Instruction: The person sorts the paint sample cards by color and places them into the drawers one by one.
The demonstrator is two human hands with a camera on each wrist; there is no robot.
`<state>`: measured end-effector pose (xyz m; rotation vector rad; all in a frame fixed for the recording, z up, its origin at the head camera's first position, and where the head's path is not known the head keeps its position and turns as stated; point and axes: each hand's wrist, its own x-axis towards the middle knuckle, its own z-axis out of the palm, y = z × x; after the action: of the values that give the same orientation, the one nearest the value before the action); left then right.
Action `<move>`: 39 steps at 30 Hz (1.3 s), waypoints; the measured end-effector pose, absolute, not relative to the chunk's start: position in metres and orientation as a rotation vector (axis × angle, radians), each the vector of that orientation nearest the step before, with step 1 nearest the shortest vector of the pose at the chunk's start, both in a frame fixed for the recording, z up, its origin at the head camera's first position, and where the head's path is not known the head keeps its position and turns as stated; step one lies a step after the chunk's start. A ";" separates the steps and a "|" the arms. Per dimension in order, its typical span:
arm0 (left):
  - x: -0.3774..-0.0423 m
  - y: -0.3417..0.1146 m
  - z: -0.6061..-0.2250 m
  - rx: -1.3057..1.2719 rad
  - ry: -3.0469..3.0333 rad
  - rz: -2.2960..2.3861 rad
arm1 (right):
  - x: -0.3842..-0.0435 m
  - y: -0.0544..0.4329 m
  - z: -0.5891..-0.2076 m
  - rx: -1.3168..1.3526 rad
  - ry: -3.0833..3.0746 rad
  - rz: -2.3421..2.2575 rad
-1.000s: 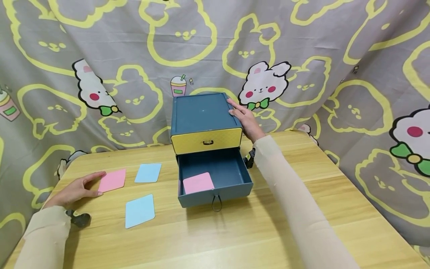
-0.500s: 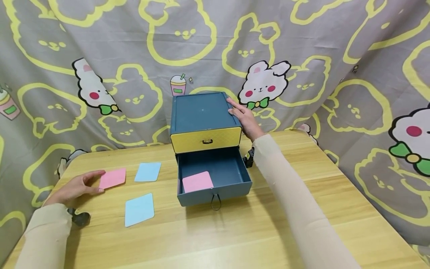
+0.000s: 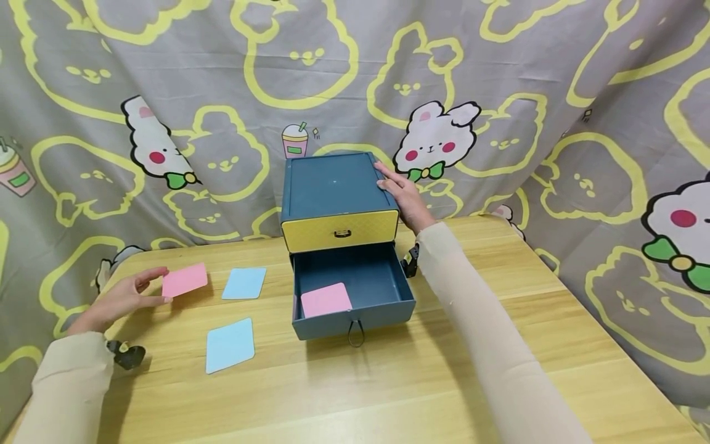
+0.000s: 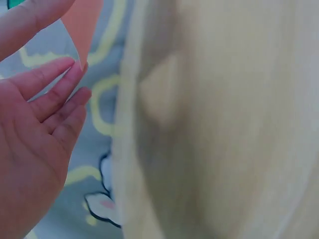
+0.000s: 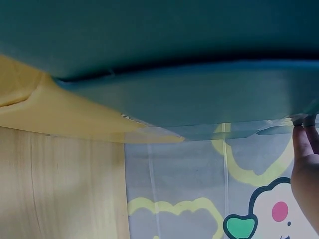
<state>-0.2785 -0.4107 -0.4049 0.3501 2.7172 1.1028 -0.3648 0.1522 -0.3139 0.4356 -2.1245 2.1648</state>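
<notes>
My left hand [image 3: 124, 299] pinches a pink card [image 3: 185, 280] by its left edge, thumb and fingertips at its corners. The card is tilted, raised over the table at the left; its corner also shows at my fingertips in the left wrist view. My right hand [image 3: 407, 197] rests on the right top edge of a blue desktop drawer box [image 3: 335, 185], fingers fairly straight. The upper yellow drawer [image 3: 322, 234] is closed. The lower blue drawer [image 3: 383, 314] is pulled out, with another pink card [image 3: 326, 300] lying inside at its left.
Two light blue cards lie on the wooden table [image 3: 444, 382] left of the box: a far blue card [image 3: 244, 283] and a near blue card [image 3: 230, 346]. A wire loop pull [image 3: 357, 336] hangs from the lower drawer's front. A patterned curtain [image 3: 344, 74] stands behind the table.
My left hand has picked up the pink card from the table and raised it slightly, tilting it. My right hand stays on the box.
</notes>
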 end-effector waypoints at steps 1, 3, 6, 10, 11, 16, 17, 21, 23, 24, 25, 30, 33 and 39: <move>-0.278 -0.409 -0.402 0.359 2.732 1.096 | -0.365 0.152 -0.314 0.433 -2.121 2.171; -0.276 -0.405 -0.397 0.365 2.740 1.101 | -0.365 0.152 -0.315 0.432 -2.121 2.172; -0.273 -0.397 -0.389 0.378 2.754 1.122 | -0.366 0.152 -0.316 0.432 -2.123 2.167; -0.270 -0.385 -0.377 0.415 2.781 1.135 | -0.366 0.153 -0.316 0.426 -2.125 2.151; -0.269 -0.382 -0.374 0.422 2.793 1.125 | -0.367 0.153 -0.316 0.425 -2.126 2.147; -0.263 -0.363 -0.356 0.449 2.803 1.123 | -0.366 0.154 -0.316 0.431 -2.134 2.142; -0.261 -0.359 -0.352 0.462 2.802 1.132 | -0.365 0.154 -0.316 0.432 -2.132 2.144; -0.252 -0.337 -0.337 0.523 2.816 1.162 | -0.365 0.153 -0.316 0.441 -2.109 2.171; -0.246 -0.326 -0.330 0.564 2.823 1.178 | -0.365 0.153 -0.315 0.445 -2.104 2.175; -0.243 -0.320 -0.327 0.591 2.825 1.187 | -0.365 0.152 -0.315 0.444 -2.102 2.183; -0.241 -0.314 -0.325 0.619 2.825 1.194 | -0.364 0.152 -0.315 0.442 -2.106 2.182; -0.229 -0.286 -0.313 0.792 2.758 1.290 | -0.363 0.153 -0.315 0.422 -2.111 2.191; -0.223 -0.271 -0.306 0.875 2.730 1.310 | -0.363 0.153 -0.315 0.419 -2.104 2.209; -0.214 -0.247 -0.297 0.968 2.711 1.271 | -0.365 0.152 -0.315 0.431 -2.106 2.186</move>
<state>-0.2139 -0.2468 -0.2972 0.9676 2.7111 1.2710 -0.3652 0.1525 -0.3150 0.4311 -2.1062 2.1859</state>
